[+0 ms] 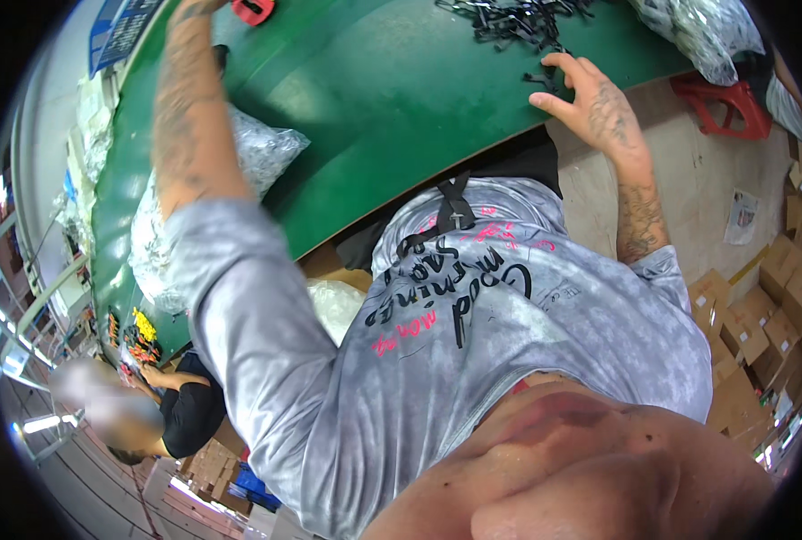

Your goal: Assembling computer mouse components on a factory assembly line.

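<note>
My right hand (594, 103) is at the right end of the green table, thumb and fingers apart. A small black part (543, 79) lies on the tabletop right by its fingertips, and the hand does not close on it. Just beyond is a loose pile of small black plastic parts (513, 20), thin and hooked in shape. Far to the left stretches my left arm. Only the wrist end of my left hand (201, 5) shows at the upper edge, its fingers cut off from view. Nearest to it lies a red plastic piece (253, 10) with a cut-out.
Clear plastic bags lie on the green table (374, 99), one under my left arm (270, 148), another at the far right (707, 36). A red plastic stool (729, 108) stands beyond the table edge. Cardboard boxes (752, 333) are stacked at right. Another person (194, 405) works at lower left.
</note>
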Demonstrator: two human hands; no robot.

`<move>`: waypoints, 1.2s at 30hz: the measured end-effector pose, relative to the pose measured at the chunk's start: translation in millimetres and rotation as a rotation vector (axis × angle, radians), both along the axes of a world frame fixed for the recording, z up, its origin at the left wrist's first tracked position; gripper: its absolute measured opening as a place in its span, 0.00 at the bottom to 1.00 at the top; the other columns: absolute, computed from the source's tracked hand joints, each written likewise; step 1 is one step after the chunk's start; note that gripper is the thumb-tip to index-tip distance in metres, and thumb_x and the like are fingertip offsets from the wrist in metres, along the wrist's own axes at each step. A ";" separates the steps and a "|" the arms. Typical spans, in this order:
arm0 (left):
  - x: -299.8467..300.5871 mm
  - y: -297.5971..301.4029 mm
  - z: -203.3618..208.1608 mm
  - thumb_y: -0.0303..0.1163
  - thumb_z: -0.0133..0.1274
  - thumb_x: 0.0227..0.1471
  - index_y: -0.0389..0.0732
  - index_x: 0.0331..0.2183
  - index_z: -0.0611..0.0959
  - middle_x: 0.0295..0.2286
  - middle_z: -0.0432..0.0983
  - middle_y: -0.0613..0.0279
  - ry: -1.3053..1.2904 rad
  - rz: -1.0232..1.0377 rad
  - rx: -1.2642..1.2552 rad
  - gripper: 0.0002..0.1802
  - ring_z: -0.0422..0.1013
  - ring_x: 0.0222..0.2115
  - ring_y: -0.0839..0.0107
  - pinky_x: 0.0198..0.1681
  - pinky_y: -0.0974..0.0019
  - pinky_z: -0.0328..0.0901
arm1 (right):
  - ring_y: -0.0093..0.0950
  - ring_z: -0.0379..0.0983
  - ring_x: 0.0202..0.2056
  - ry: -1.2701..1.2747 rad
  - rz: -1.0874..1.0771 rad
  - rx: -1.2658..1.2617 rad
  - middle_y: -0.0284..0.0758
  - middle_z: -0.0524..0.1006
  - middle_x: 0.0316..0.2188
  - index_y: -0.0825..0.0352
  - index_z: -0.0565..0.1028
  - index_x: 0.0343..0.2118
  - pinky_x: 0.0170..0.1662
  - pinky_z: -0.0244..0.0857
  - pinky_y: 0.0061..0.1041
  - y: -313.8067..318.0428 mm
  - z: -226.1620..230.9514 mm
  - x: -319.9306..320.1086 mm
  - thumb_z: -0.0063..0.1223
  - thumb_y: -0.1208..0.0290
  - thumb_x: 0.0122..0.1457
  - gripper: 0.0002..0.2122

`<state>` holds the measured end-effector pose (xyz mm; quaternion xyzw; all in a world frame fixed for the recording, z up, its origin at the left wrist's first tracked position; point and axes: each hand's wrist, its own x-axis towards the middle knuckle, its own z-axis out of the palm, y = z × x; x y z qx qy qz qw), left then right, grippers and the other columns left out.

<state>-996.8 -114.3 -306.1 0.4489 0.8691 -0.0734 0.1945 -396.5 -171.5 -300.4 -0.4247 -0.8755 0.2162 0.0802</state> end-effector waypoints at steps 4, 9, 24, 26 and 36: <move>7.9 -43.6 -28.3 0.33 0.54 0.47 0.42 0.09 0.79 0.14 0.77 0.58 -0.070 0.205 -0.022 0.18 0.75 0.17 0.64 0.24 0.58 0.66 | 0.43 0.76 0.39 0.114 0.043 0.182 0.40 0.77 0.34 0.62 0.79 0.44 0.42 0.70 0.39 -14.6 -21.9 -30.0 0.62 0.62 0.60 0.13; 113.8 -37.8 4.7 0.40 0.49 0.58 0.35 0.48 0.86 0.49 0.81 0.44 0.114 0.179 0.174 0.23 0.79 0.49 0.53 0.52 0.55 0.72 | 0.39 0.76 0.36 0.199 -0.039 0.046 0.39 0.77 0.31 0.64 0.81 0.42 0.40 0.70 0.36 -19.3 -20.0 -19.9 0.60 0.69 0.61 0.08; 169.8 -272.7 27.8 0.43 0.69 0.46 0.24 0.60 0.66 0.49 0.72 0.30 0.065 0.503 1.133 0.49 0.71 0.52 0.42 0.58 0.53 0.66 | 0.15 0.68 0.31 0.665 -0.044 -0.622 0.26 0.71 0.30 0.69 0.74 0.57 0.29 0.60 0.14 -39.4 -11.7 -53.9 0.53 0.74 0.69 0.15; 163.6 -286.9 23.1 0.43 0.69 0.47 0.24 0.59 0.68 0.50 0.72 0.31 0.098 0.475 1.099 0.47 0.71 0.52 0.43 0.58 0.53 0.66 | 0.16 0.69 0.30 0.711 -0.011 -0.625 0.26 0.72 0.30 0.70 0.74 0.57 0.29 0.61 0.14 -44.9 -3.6 -74.6 0.52 0.75 0.69 0.15; 132.8 -315.1 31.5 0.34 0.73 0.44 0.29 0.58 0.75 0.40 0.80 0.53 -0.225 0.347 1.095 0.41 0.76 0.40 0.64 0.46 0.63 0.71 | 0.23 0.75 0.31 0.886 0.066 -0.923 0.36 0.80 0.33 0.75 0.77 0.51 0.32 0.66 0.19 -44.8 -5.4 -98.3 0.52 0.72 0.70 0.13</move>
